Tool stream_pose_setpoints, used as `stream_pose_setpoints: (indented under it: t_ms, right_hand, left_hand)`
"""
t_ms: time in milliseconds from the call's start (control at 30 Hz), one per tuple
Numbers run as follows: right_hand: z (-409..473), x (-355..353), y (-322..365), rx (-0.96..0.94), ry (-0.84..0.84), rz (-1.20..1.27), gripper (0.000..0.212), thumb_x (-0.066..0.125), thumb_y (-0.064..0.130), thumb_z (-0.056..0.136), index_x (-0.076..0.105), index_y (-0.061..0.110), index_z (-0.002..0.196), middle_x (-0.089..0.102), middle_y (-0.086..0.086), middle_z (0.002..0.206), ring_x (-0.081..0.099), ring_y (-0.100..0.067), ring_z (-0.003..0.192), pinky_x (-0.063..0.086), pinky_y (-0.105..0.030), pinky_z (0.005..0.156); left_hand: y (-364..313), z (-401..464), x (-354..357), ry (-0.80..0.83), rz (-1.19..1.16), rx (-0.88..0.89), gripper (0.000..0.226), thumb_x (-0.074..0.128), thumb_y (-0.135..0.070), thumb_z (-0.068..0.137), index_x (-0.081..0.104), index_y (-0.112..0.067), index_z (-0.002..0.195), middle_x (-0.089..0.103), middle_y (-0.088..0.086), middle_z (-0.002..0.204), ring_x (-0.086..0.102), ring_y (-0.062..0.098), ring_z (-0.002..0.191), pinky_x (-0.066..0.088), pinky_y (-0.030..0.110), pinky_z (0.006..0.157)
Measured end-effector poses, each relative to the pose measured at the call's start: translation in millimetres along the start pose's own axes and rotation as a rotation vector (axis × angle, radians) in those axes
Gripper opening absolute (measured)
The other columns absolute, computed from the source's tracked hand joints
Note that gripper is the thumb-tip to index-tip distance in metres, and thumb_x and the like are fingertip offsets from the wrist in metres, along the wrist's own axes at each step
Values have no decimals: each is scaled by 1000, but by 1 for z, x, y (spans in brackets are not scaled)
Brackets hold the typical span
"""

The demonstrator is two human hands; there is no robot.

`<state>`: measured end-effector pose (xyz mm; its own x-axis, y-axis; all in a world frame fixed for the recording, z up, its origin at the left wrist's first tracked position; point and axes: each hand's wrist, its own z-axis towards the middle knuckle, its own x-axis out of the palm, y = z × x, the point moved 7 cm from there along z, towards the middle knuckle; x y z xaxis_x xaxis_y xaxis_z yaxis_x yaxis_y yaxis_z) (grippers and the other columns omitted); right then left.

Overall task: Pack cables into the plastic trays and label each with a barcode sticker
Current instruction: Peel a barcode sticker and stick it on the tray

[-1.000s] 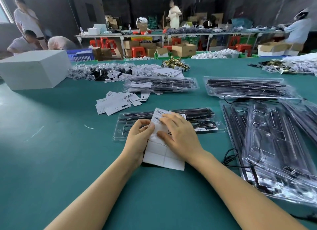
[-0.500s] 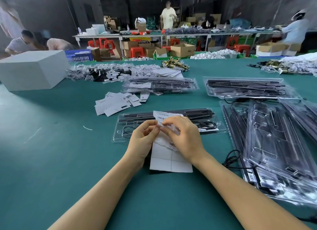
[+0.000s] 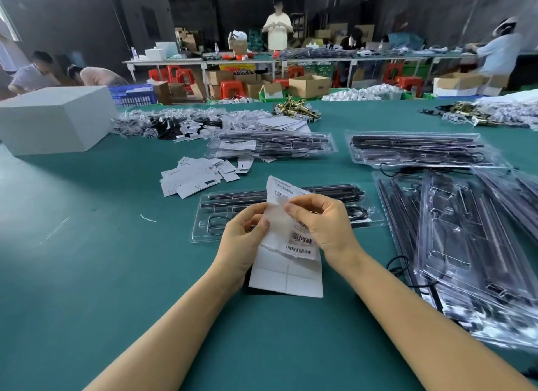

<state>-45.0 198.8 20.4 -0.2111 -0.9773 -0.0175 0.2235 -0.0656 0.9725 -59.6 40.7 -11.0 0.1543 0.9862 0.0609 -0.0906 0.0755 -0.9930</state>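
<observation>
Both grips pinch sticker sheet [image 3: 286,269]: left hand [image 3: 243,239], right hand [image 3: 323,224]; tray [image 3: 375,216] partly hidden

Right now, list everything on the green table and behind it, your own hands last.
sticker sheet: one, white, held above the near tray
near tray: one, clear, dark cables inside, behind the hands
far trays: two, clear, filled, mid table
tray stack: several, clear, right side
loose cards: a pile, white, left of the near tray
box: one, white, far left
people: several, background benches
left hand: holds the sheet
right hand: pinches a sticker's corner
</observation>
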Motion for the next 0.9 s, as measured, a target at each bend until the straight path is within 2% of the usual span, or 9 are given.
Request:
stream_pose_setpoints:
  t_ms: [133, 200, 333, 433, 500, 600, 700, 800, 900]
  right_hand:
    - [3, -10, 1, 102, -86, 214, 8, 79, 16, 73, 73, 20, 70, 68, 5, 64, 59, -6, 58, 50, -18, 54]
    - [4, -16, 3, 114, -120, 247, 6, 76, 17, 76, 72, 19, 74, 66, 6, 60, 56, -2, 52, 45, -13, 49]
    - [6, -24, 5, 107, -147, 225, 6, 74, 15, 79, 72, 20, 78, 72, 4, 72, 62, -3, 62, 45, -11, 51]
    - [9, -28, 9, 80, -163, 212, 12, 76, 7, 79, 72, 18, 83, 74, 4, 77, 65, -2, 68, 46, -11, 55]
    - [9, -29, 13, 63, -155, 200, 16, 75, 3, 78, 71, 16, 85, 74, 6, 77, 65, 0, 67, 46, -10, 55]
    - [10, -32, 20, 44, -145, 173, 22, 71, -3, 77, 72, 17, 87, 74, 7, 81, 65, 2, 66, 46, -10, 53]
    - [12, -41, 29, 36, -161, 203, 22, 68, 1, 79, 73, 20, 88, 74, 7, 88, 65, -2, 71, 47, -16, 60]
    - [13, -64, 37, 22, -280, 192, 9, 72, 16, 82, 73, 26, 82, 73, 11, 84, 66, -3, 78, 44, -20, 70]
    - [14, -90, 43, 4, -411, 180, 14, 71, 13, 83, 70, 26, 80, 72, 13, 80, 66, -1, 75, 44, -13, 63]
  left_hand:
    - [-1, 1, -1, -17, 51, 23, 36, 53, -2, 94, 67, -32, 107, 71, -1, 92, 66, 19, 86, 53, 35, 83]
    - [0, 0, -2, -41, 72, 18, 34, 53, -2, 94, 64, -30, 109, 69, 4, 95, 65, 23, 86, 53, 37, 81]
    - [-1, -1, -7, -118, 133, 48, 27, 55, -6, 93, 60, -30, 104, 71, -4, 91, 66, 16, 83, 51, 28, 75]
    - [-6, -1, -10, -158, 216, 117, 27, 55, -8, 92, 60, -32, 104, 69, -11, 98, 64, 8, 89, 50, 27, 82]
    - [-11, -2, -10, -152, 240, 166, 32, 54, -6, 92, 60, -33, 109, 68, -14, 102, 64, 5, 86, 51, 23, 81]
    - [-14, -2, -3, -91, 346, 236, 40, 50, 1, 90, 63, -32, 110, 65, -18, 104, 62, 3, 85, 47, 17, 78]
    - [-15, 2, 7, 15, 486, 276, 42, 47, 8, 88, 71, -23, 103, 61, -19, 106, 53, -12, 83, 35, 3, 75]
    - [-13, 9, 15, 161, 556, 217, 42, 45, 6, 91, 71, -23, 107, 57, -26, 111, 51, -12, 99, 33, 0, 80]
    - [-12, 10, 30, 310, 614, 191, 45, 44, 5, 92, 71, -27, 109, 55, -27, 115, 50, -11, 106, 35, 1, 80]
